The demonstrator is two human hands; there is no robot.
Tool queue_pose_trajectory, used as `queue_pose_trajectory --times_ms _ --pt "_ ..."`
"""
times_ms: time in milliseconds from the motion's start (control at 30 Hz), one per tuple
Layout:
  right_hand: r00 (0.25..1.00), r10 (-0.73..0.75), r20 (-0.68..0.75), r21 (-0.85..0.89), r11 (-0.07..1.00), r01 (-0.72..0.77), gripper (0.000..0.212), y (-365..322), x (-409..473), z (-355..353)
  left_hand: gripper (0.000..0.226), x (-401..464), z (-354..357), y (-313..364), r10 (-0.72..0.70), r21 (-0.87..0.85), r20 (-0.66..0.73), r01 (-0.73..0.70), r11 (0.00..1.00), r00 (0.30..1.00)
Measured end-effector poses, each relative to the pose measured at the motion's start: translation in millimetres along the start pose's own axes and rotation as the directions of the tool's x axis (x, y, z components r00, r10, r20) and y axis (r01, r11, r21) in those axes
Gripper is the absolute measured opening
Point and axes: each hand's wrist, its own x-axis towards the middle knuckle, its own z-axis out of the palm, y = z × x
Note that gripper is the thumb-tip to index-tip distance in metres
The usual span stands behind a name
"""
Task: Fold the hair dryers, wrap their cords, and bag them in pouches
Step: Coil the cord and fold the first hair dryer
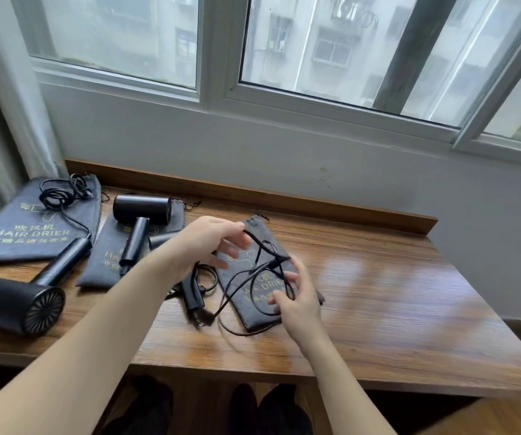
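A black cord [262,271] loops in the air between my hands above a grey "HAIR DRIER" pouch [253,312] on the wooden table [394,309]. My left hand [202,246] pinches the cord's upper loop. My right hand [297,296] holds the lower loops with curled fingers. Below my left hand lies a dryer's black handle [193,296], its body mostly hidden. A second dryer [140,211] lies on another pouch [105,265]. A third, larger dryer [17,302] lies at the left, its cord [61,193] coiled on a third pouch [17,233].
A raised wooden lip [253,193] runs along the table's back below a white wall and window. A curtain [2,120] hangs at the far left. The table's right half is bare wood. My dark shoes [253,409] show under the front edge.
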Motion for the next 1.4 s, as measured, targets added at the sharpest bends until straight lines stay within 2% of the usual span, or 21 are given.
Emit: queue_pose_trajectory --times_ms 67,133,233,333,467,600,700,767,867,933,1000,1067,1133,1167,1200,1233,1267,1300,1333,1367,1400 --pt "0.998 0.063 0.022 0.161 0.985 -0.065 0.045 -2.8 1.4 0.2 0.030 0.3 7.2 -2.9 0.003 0.019 0.032 -0.004 1.000 0.999" --pt "0.995 0.094 0.031 0.340 0.935 -0.099 0.037 -5.4 1.5 -2.1 0.028 1.5 14.1 -7.7 -0.022 0.064 0.045 0.019 0.998 0.999" --pt "0.990 0.090 0.112 0.591 0.794 -0.140 0.032 -15.2 -1.2 -8.8 0.027 4.9 21.9 -19.6 -0.028 0.264 0.036 0.017 0.964 0.999" --pt "0.978 0.086 0.189 0.691 0.697 -0.195 0.030 -23.8 -2.2 -13.1 0.013 6.7 28.7 -31.8 -0.042 0.302 0.076 0.018 0.953 0.996" --pt "0.975 0.114 0.193 0.698 0.682 -0.218 0.031 -25.7 -1.4 -11.2 0.023 7.0 37.3 -34.5 -0.011 0.348 0.078 -0.017 0.937 0.997" --pt "0.966 0.117 0.230 0.698 0.672 -0.248 0.032 -24.9 -2.9 -13.1 0.035 8.1 37.1 -34.0 0.018 0.222 0.083 -0.036 0.974 0.996" --pt "0.957 0.101 0.271 0.688 0.675 -0.266 0.033 -26.3 -4.6 -12.6 0.019 9.3 34.6 -34.7 0.053 0.263 0.161 -0.095 0.960 0.986" --pt "0.952 0.091 0.291 0.676 0.685 -0.272 0.030 -27.4 -6.1 -12.5 0.011 10.9 36.0 -36.0 0.110 0.292 0.132 -0.145 0.945 0.985" --pt "0.938 0.055 0.342 0.538 0.807 -0.243 0.024 -32.2 -5.8 -12.3 0.018 11.4 38.6 -36.0 0.178 0.236 0.019 -0.177 0.956 0.984" --pt "0.951 0.054 0.303 0.395 0.901 -0.177 0.013 -33.3 -4.3 -11.1 0.019 10.7 37.6 -34.6 0.208 0.188 -0.067 -0.193 0.963 0.976" --pt "0.973 0.077 0.219 0.338 0.929 -0.149 0.014 -33.1 -3.3 -11.4 0.017 10.8 31.9 -33.2 0.157 0.154 -0.113 -0.139 0.978 0.981" --pt "0.979 0.108 0.173 0.399 0.901 -0.170 0.019 -33.6 -4.2 -13.3 0.018 10.7 25.3 -33.0 0.022 0.191 -0.095 -0.004 0.982 0.995" --pt "0.980 0.128 0.155 0.474 0.861 -0.188 0.020 -34.4 -5.1 -15.4 0.037 8.4 21.0 -32.7 -0.110 0.391 -0.119 0.148 0.909 0.987" --pt "0.979 0.136 0.153 0.508 0.839 -0.196 0.020 -35.5 -5.6 -15.7 0.049 8.0 20.3 -33.0 -0.096 0.530 -0.170 0.173 0.830 0.981" --pt "0.978 0.143 0.154 0.534 0.820 -0.204 0.020 -36.6 -5.9 -15.3 0.063 9.1 21.2 -35.5 -0.017 0.633 -0.218 0.154 0.758 0.976" --pt "0.977 0.147 0.157 0.549 0.809 -0.209 0.019 -37.4 -6.2 -14.5 0.074 10.3 23.5 -39.6 0.114 0.679 -0.245 0.086 0.729 0.963" --pt "0.976 0.150 0.158 0.557 0.803 -0.213 0.019 -38.1 -6.5 -13.5 0.076 9.2 26.4 -42.2 0.282 0.695 -0.245 -0.035 0.718 0.928" --pt "0.976 0.155 0.155 0.565 0.797 -0.216 0.018 -38.5 -6.6 -12.7 0.068 7.2 28.3 -43.5 0.473 0.714 -0.223 -0.187 0.675 0.853" --pt "0.975 0.161 0.152 0.574 0.789 -0.219 0.017 -38.5 -6.5 -12.2 0.054 6.6 29.1 -44.7 0.648 0.753 -0.189 -0.315 0.578 0.737" --pt "0.975 0.166 0.150 0.588 0.778 -0.223 0.017 -38.5 -6.2 -11.7 0.038 5.0 29.7 -44.1 0.763 0.796 -0.146 -0.383 0.468 0.630" --pt "0.974 0.171 0.148 0.603 0.765 -0.226 0.016 -38.5 -6.0 -11.7 0.024 4.6 30.6 -43.5 0.805 0.820 -0.094 -0.412 0.396 0.585"
